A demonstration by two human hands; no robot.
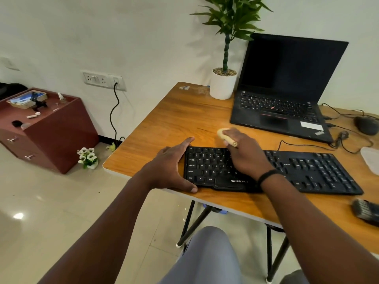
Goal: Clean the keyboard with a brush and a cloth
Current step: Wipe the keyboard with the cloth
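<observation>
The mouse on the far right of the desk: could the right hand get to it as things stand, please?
Probably not straight away: the right hand grips a brush over the keyboard, so it would first have to put that down. The mouse itself lies uncovered beside the laptop, with only cables nearby.

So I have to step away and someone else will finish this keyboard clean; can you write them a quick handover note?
Left hand: braces the keyboard's left end, fingers straight along its edge.
Right hand: grips the brush over the upper-left keys; the brush is blurred.
Keyboard lies at the table's front edge, before the laptop.
Done: cannot tell how much has been brushed.
Left: finish brushing, then wipe. A pale thing at the far right edge may be the cloth; unclear.
</observation>
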